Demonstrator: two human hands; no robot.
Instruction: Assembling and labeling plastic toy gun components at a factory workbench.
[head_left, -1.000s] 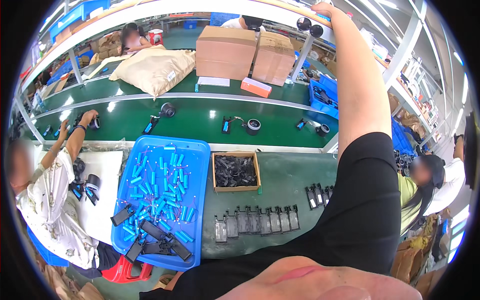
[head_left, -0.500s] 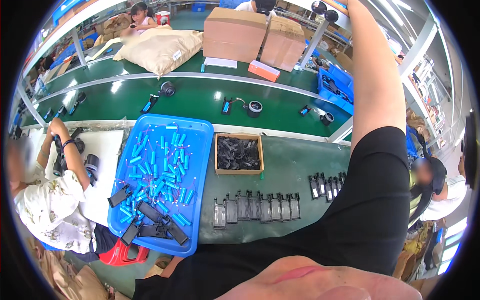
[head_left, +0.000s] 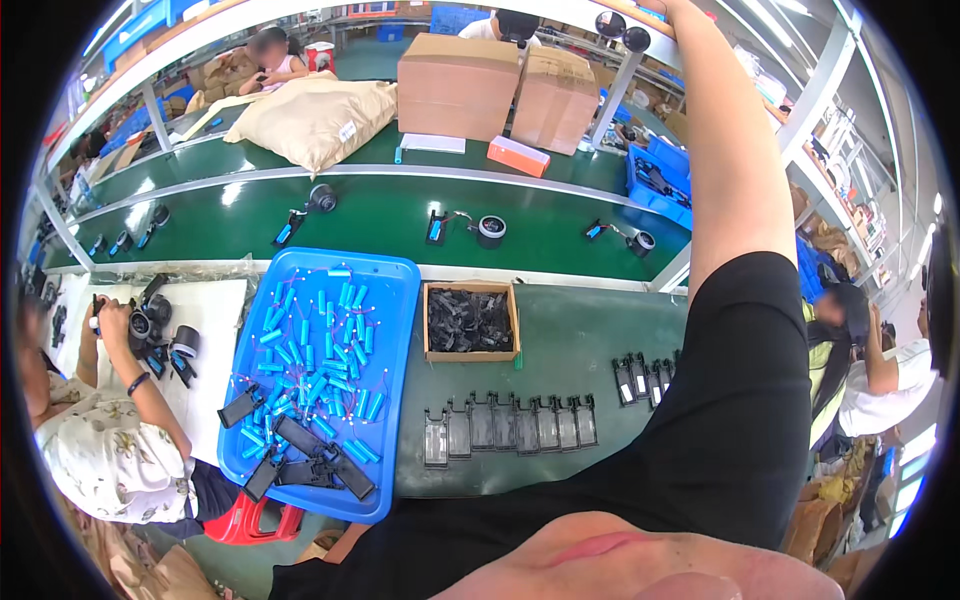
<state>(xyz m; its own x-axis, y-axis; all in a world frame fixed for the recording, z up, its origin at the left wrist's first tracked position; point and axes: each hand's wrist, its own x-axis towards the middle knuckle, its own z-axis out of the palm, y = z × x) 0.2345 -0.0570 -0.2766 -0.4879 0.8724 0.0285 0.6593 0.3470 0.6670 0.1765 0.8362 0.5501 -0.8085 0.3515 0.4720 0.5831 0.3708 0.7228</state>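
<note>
My right arm is raised, and my right hand (head_left: 660, 7) is at the upper shelf's edge (head_left: 570, 22), beside two round black parts (head_left: 622, 33). The top of the picture cuts the hand off, so its fingers cannot be made out. Only a bit of my left forearm (head_left: 347, 540) shows below the blue tray (head_left: 403, 345); the left hand is out of sight. Loose blue cylindrical cells (head_left: 330, 370) with thin wires lie in the tray, along with several black plastic covers (head_left: 300, 437). A row of black rectangular casings (head_left: 500, 425) lies on the green table (head_left: 560, 330).
A cardboard box (head_left: 427, 340) of small black parts (head_left: 468, 320) stands behind the casings. More casings with pale strips (head_left: 640, 378) lie by my sleeve. Wired round units (head_left: 491, 231) sit on the green belt (head_left: 380, 220). At left, a co-worker's hands (head_left: 113, 322) handle black parts.
The view has tilted slightly, so the table and belt appear lower and a little to the left. My right arm stays raised. The co-worker's hands at left have moved down.
</note>
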